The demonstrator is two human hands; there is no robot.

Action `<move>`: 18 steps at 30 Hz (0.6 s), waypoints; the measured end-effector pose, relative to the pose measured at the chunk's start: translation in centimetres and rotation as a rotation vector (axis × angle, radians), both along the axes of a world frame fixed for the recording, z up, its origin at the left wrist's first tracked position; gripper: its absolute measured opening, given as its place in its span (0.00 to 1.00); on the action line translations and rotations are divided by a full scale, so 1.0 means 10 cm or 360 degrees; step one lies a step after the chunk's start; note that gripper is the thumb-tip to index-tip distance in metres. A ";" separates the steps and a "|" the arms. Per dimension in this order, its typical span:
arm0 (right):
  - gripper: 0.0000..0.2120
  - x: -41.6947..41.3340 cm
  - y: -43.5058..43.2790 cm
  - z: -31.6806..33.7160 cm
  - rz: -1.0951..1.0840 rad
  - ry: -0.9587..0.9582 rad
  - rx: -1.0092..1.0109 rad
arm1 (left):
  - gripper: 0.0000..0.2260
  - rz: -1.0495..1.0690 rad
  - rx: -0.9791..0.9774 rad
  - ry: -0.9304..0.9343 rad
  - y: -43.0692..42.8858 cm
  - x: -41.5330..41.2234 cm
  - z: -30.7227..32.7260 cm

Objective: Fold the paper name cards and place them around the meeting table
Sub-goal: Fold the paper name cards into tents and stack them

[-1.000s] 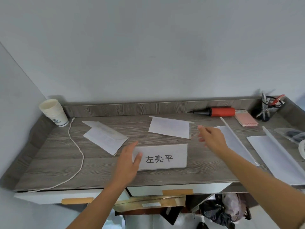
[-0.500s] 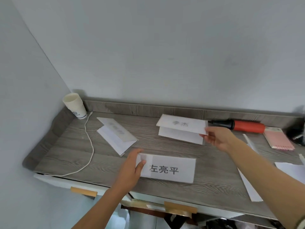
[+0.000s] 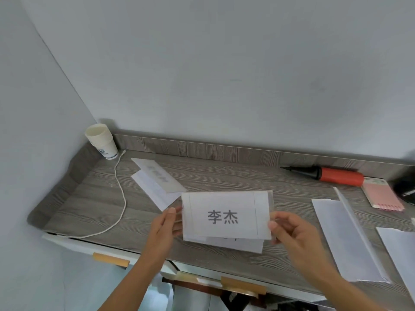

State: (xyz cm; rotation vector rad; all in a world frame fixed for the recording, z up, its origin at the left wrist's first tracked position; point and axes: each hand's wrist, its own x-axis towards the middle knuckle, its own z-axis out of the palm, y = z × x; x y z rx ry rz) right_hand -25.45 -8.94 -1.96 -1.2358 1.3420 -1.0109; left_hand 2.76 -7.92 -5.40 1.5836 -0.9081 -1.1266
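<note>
Head view: name card (image 3: 226,215) between both hands.

two hands: the left hand (image 3: 165,230) and the right hand (image 3: 292,234). one printed name card (image 3: 226,215) held up, a second card (image 3: 235,244) partly hidden under it, one more folded card (image 3: 157,184) lying further left. two white sheets (image 3: 345,239) at the right. one stack of paper cups (image 3: 102,141). one white cable (image 3: 121,196). one red pump (image 3: 332,175). one pink pad (image 3: 381,195).
</note>
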 end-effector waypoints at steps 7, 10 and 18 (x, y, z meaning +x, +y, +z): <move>0.11 0.06 0.17 -0.25 -0.0001 0.0397 -0.0102 | 0.10 -0.0204 -0.0093 -0.0409 0.07 -0.02 0.00; 0.04 0.00 0.16 -0.31 0.0110 0.0992 -0.0247 | 0.10 -0.0242 -0.0106 -0.0545 0.07 -0.03 0.04; 0.31 0.06 0.12 -0.09 0.0032 0.0905 -0.0130 | 0.11 -0.0257 0.0036 -0.0256 0.06 -0.04 0.21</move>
